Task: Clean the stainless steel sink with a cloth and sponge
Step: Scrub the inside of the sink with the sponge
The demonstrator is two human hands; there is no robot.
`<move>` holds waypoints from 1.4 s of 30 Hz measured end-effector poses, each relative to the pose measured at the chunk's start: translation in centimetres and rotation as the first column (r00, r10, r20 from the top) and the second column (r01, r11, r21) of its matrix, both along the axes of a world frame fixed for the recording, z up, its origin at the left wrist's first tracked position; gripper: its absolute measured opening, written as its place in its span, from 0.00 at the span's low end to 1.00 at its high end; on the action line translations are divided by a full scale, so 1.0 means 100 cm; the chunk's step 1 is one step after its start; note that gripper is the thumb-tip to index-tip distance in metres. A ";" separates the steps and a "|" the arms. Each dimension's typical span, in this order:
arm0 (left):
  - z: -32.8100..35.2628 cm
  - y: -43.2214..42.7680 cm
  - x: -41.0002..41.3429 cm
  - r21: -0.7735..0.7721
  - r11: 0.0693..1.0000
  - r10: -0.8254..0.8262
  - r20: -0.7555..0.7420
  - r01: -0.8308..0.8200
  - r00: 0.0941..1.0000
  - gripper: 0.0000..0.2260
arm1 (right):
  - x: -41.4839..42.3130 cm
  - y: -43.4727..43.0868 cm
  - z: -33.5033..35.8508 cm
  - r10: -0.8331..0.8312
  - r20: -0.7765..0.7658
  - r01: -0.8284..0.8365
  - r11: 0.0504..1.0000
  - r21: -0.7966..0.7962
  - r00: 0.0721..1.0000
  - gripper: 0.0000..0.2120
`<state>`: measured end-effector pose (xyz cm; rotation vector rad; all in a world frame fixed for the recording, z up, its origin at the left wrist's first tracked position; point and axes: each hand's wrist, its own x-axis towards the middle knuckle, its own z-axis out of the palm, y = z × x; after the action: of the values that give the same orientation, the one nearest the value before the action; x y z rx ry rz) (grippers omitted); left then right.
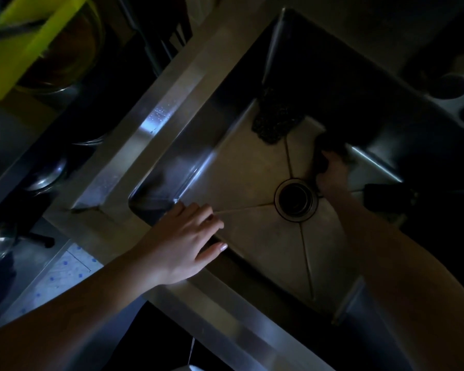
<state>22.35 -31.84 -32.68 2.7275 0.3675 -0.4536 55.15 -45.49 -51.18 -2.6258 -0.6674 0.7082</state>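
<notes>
Head view is dim: my right hand (330, 172) curls round a dark pad (330, 141), pressed to the sink (239, 170) floor with the drain (296, 200) just beside the grip, for scrubbing, I judge. My left hand (182, 236) lies flat-fingered on the rim, probably bracing.

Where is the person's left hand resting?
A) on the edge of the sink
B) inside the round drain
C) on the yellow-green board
A: the left hand lies flat on the sink's rim, fingers straight and reaching over the basin, apart from the drain.
</notes>
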 end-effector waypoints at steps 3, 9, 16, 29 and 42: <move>-0.001 0.000 0.000 -0.009 1.000 0.001 0.000 -0.001 1.000 0.19 | -0.016 0.014 0.000 0.266 -0.051 -0.268 0.963 -0.030 0.963 0.30; -0.002 0.000 -0.001 -0.003 1.000 -0.005 0.006 0.005 1.000 0.20 | -0.061 0.000 0.025 0.601 -0.130 -0.611 0.790 -0.048 0.788 0.30; -0.001 0.001 0.000 -0.018 1.000 -0.009 0.004 0.009 1.000 0.19 | -0.085 0.021 0.041 0.805 -0.135 -0.797 0.520 -0.307 0.577 0.22; 0.001 0.001 0.001 -0.008 1.000 -0.009 -0.006 0.009 1.000 0.20 | -0.109 0.103 0.024 0.659 -0.262 -0.687 0.727 -0.021 0.705 0.23; -0.002 0.001 -0.001 -0.011 1.000 -0.014 0.036 0.015 0.999 0.19 | -0.117 0.014 0.037 0.967 -0.234 -0.946 0.020 -0.324 0.101 0.10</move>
<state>22.26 -31.71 -32.85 2.7248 0.3347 -0.4095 43.40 -44.09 -47.52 -2.0270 -2.7646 1.1758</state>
